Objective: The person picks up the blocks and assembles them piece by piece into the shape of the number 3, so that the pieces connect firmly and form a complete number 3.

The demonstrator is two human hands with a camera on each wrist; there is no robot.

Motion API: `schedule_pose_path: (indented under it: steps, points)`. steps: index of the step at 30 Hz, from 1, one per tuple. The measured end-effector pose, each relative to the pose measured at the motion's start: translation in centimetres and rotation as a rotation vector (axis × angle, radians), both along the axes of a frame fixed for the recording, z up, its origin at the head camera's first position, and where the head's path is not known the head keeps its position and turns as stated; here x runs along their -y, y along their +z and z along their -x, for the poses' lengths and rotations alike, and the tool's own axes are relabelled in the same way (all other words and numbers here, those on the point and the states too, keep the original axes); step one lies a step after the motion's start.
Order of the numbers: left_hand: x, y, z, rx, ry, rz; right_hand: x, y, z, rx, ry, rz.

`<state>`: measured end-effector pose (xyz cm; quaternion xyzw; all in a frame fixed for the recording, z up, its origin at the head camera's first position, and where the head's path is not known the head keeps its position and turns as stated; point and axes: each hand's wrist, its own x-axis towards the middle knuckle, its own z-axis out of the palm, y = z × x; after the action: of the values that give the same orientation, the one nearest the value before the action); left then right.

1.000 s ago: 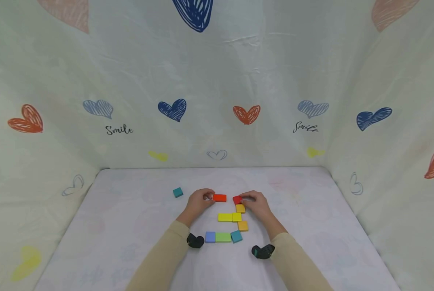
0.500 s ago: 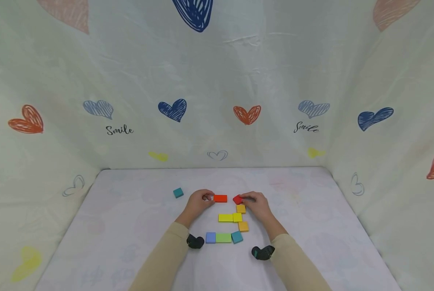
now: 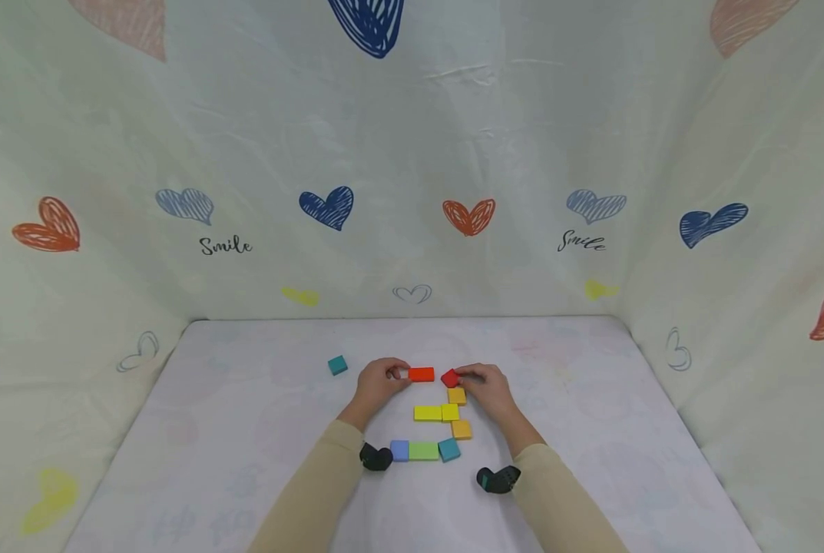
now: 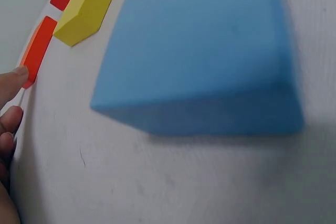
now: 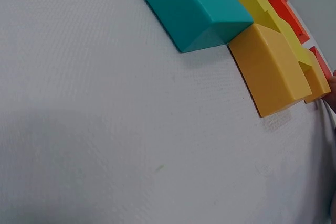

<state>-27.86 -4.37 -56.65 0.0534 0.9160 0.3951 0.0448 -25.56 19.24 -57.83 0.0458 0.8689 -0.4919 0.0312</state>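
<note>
My left hand (image 3: 378, 388) pinches the left end of a long orange-red block (image 3: 421, 375) between thumb and finger. Opposite it, my right hand (image 3: 486, 388) holds a small red block (image 3: 450, 378), turned at an angle, by its right side. A small gap separates these two blocks. Just below the red one lies an orange block (image 3: 457, 396), followed by a small yellow block (image 3: 450, 412) with a long yellow block (image 3: 428, 414) at its left. A second orange block (image 3: 461, 429) sits under the yellow pair.
A bottom row holds a blue block (image 3: 399, 451), a light green block (image 3: 423, 451) and a tilted teal block (image 3: 449, 449). Another teal block (image 3: 338, 365) lies apart, left of my left hand. A printed curtain (image 3: 398, 153) rises behind the table (image 3: 232, 430).
My left hand has shifted slightly right with the long orange-red block, narrowing the gap to the red one. The red block has turned a little in my right hand.
</note>
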Motion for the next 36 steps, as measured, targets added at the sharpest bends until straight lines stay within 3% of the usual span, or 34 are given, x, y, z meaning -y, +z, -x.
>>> schedule_pose_path:
  steps: [14, 36]
  points:
    - [-1.0, 0.5, 0.3, 0.022, 0.078, 0.063, 0.0, 0.1, 0.1, 0.001, -0.007, 0.013]
    - [-1.6, 0.7, -0.1, -0.001, 0.108, 0.090, 0.2, 0.1, -0.1, -0.001, -0.012, -0.006]
